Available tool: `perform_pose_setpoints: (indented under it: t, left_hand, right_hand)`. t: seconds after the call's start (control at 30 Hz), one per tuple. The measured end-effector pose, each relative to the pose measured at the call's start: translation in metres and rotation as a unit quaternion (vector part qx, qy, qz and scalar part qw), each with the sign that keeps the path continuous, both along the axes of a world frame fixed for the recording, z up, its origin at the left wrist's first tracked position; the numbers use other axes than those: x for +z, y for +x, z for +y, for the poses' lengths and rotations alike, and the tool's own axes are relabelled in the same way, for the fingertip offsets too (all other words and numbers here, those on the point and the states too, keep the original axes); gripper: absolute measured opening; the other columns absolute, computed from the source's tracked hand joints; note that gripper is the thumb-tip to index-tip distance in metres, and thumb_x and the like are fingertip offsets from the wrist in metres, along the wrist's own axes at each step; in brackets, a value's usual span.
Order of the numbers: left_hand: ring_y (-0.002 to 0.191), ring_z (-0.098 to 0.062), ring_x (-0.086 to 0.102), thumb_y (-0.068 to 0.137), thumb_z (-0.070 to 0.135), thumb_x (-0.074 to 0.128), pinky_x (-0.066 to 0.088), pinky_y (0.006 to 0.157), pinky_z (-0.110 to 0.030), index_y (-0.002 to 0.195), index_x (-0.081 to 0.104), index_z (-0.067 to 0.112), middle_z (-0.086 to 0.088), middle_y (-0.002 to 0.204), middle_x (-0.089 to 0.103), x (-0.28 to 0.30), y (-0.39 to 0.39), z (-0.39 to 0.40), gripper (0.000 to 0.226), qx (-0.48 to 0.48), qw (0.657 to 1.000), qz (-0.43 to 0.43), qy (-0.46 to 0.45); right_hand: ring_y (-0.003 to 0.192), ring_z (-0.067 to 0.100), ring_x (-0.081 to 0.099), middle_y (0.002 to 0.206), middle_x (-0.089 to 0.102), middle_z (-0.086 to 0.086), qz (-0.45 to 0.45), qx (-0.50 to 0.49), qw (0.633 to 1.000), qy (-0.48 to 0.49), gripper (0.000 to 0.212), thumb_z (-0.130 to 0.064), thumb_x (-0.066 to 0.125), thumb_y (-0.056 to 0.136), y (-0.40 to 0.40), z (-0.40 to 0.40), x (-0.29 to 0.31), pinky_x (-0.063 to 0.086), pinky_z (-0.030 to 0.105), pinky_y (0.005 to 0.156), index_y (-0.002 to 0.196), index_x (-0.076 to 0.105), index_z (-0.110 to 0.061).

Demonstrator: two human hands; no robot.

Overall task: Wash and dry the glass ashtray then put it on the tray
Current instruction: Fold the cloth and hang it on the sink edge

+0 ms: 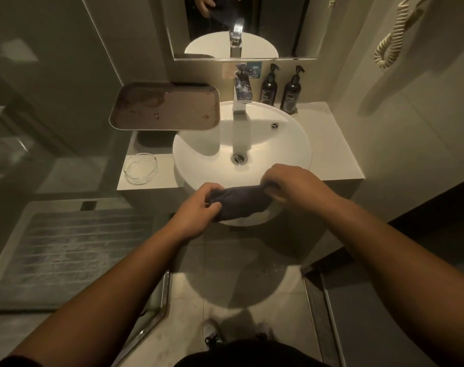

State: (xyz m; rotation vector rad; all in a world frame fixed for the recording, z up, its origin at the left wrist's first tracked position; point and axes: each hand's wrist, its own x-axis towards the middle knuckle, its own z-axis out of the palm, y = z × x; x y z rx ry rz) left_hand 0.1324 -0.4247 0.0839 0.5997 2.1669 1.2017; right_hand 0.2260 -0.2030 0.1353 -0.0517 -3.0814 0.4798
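Note:
The clear glass ashtray (pixel 141 168) sits on the white counter to the left of the round basin (pixel 199 157), with nothing touching it. A brown tray (pixel 172 107) with wet spots rests at the back left, raised above the counter. Over the basin's front rim, a dark cloth (pixel 240 201) is stretched between both my hands. My left hand (pixel 203 205) grips its left end and my right hand (pixel 286 182) grips its right end. The cloth looks bunched or twisted.
A chrome tap (pixel 242 94) stands at the back of the basin, above the drain (pixel 239 158). Two dark pump bottles (pixel 281 88) stand at the back right. A mirror (pixel 246 25) hangs above. A glass partition and a ribbed mat (pixel 66 250) lie to the left.

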Motion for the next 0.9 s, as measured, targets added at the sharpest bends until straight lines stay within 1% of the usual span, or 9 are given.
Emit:
perform_pose_setpoints:
  t: [0.07, 0.17, 0.27, 0.37, 0.5, 0.6, 0.7, 0.8, 0.9]
  left_hand:
    - [0.105, -0.021, 0.059, 0.095, 0.023, 0.054, 0.055, 0.085, -0.035, 0.112, 0.052, 0.033, -0.003, 0.119, 0.056, -0.002, -0.003, 0.0, 0.02, 0.001, 1.0, 0.013, 0.0]
    - [0.11, -0.015, 0.051, 0.091, 0.021, 0.059, 0.042, 0.085, -0.022, 0.093, 0.055, 0.032, 0.003, 0.128, 0.045, -0.001, -0.005, 0.001, 0.012, 0.007, 0.997, 0.075, -0.002]
    - [0.112, -0.009, 0.049, 0.091, 0.019, 0.06, 0.036, 0.088, -0.023, 0.091, 0.056, 0.03, 0.008, 0.126, 0.053, 0.006, -0.006, 0.0, 0.012, 0.0, 0.992, 0.129, 0.01]
    - [0.098, -0.012, 0.06, 0.091, 0.024, 0.058, 0.048, 0.079, -0.027, 0.095, 0.057, 0.032, 0.008, 0.102, 0.063, 0.011, -0.005, -0.005, 0.009, -0.04, 0.995, 0.082, 0.045]
    - [0.101, -0.017, 0.063, 0.085, 0.035, 0.057, 0.051, 0.087, -0.036, 0.102, 0.062, 0.029, 0.002, 0.103, 0.066, 0.002, -0.004, -0.01, 0.02, -0.073, 0.994, -0.021, 0.079]
    - [0.1, -0.015, 0.065, 0.087, 0.03, 0.056, 0.051, 0.086, -0.035, 0.103, 0.066, 0.031, 0.005, 0.101, 0.07, -0.015, -0.011, -0.002, 0.019, -0.036, 0.991, -0.091, 0.086]
    - [0.098, -0.019, 0.064, 0.092, 0.019, 0.054, 0.05, 0.08, -0.032, 0.103, 0.068, 0.027, 0.002, 0.102, 0.07, -0.032, -0.031, 0.019, 0.02, 0.021, 0.992, -0.11, 0.053]
    - [0.099, -0.02, 0.062, 0.093, 0.018, 0.051, 0.053, 0.087, -0.038, 0.108, 0.067, 0.019, -0.002, 0.105, 0.067, -0.046, -0.055, 0.039, 0.022, -0.003, 0.998, -0.027, -0.053]
    - [0.094, -0.019, 0.06, 0.095, 0.016, 0.047, 0.048, 0.079, -0.032, 0.104, 0.064, 0.02, -0.003, 0.104, 0.065, -0.054, -0.068, 0.059, 0.02, -0.015, 0.99, 0.072, -0.118]
  right_hand:
    - [0.076, 0.011, 0.054, 0.092, 0.063, -0.005, 0.022, 0.006, 0.999, -0.029, 0.006, -0.023, 0.063, 0.089, 0.003, 0.0, -0.003, 0.054, 0.034, 0.07, 0.094, 0.064, -0.025]
    - [0.076, 0.011, 0.057, 0.091, 0.064, -0.006, 0.007, -0.018, 0.997, -0.07, 0.005, -0.024, 0.06, 0.09, 0.007, 0.004, -0.004, 0.056, 0.036, 0.07, 0.095, 0.06, -0.025]
    - [0.08, 0.011, 0.059, 0.093, 0.064, -0.005, -0.018, -0.036, 0.994, -0.1, 0.006, -0.023, 0.057, 0.093, 0.013, 0.01, -0.007, 0.054, 0.034, 0.072, 0.097, 0.057, -0.028]
    - [0.086, 0.006, 0.058, 0.095, 0.061, -0.013, -0.042, -0.044, 0.989, -0.138, 0.014, -0.021, 0.058, 0.094, 0.023, 0.015, -0.008, 0.048, 0.02, 0.073, 0.096, 0.055, -0.034]
    - [0.09, -0.007, 0.056, 0.092, 0.06, -0.024, -0.096, -0.046, 0.976, -0.189, 0.017, -0.024, 0.059, 0.093, 0.035, 0.02, -0.014, 0.041, 0.007, 0.068, 0.093, 0.058, -0.041]
    - [0.088, -0.006, 0.057, 0.093, 0.061, -0.023, -0.11, -0.066, 0.968, -0.217, 0.016, -0.025, 0.061, 0.092, 0.026, 0.027, -0.027, 0.038, 0.008, 0.068, 0.096, 0.061, -0.04]
    - [0.089, 0.002, 0.057, 0.097, 0.061, -0.016, -0.103, -0.121, 0.96, -0.229, 0.013, -0.026, 0.062, 0.092, 0.0, 0.037, -0.053, 0.04, 0.016, 0.071, 0.1, 0.06, -0.036]
    - [0.094, 0.014, 0.056, 0.107, 0.063, -0.002, -0.113, -0.167, 0.961, -0.191, 0.014, -0.025, 0.062, 0.093, -0.029, 0.044, -0.081, 0.043, 0.026, 0.078, 0.107, 0.061, -0.027]
    - [0.097, 0.021, 0.059, 0.114, 0.066, 0.006, -0.11, -0.187, 0.964, -0.152, 0.024, -0.025, 0.062, 0.093, -0.049, 0.046, -0.099, 0.046, 0.029, 0.079, 0.116, 0.06, -0.02]
